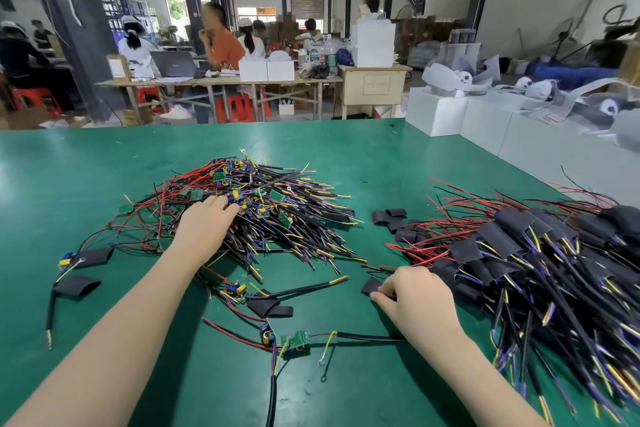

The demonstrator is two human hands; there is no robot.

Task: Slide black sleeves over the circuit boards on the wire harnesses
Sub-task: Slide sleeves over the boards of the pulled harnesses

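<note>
Green matting covers a large work table (104, 184) inside a workshop with dark steel columns and a metal-decked ceiling. Beyond the table's far edge, several people sit at a long bench (207, 81) crowded with white boxes and a laptop, red plastic stools beneath it. Past the table's right edge stands a row of white boxes (485, 121) holding pale plastic parts.

At the table's centre lies a heap of unsleeved wire harnesses (256, 208), red, black, yellow and purple wires with small green circuit boards. The left hand (204, 224) rests on the near left side of this heap, fingers reaching into the wires; what they hold, if anything, cannot be told. Right of the heap is a small cluster of loose black sleeves (391, 218), and further right a large pile of sleeved harnesses (540, 260). The right hand (415, 298), near that pile's left edge, pinches one flat black sleeve (371, 287) between thumb and fingers. Just in front of the hands lies a single harness with a bare green board (295, 340).
</note>
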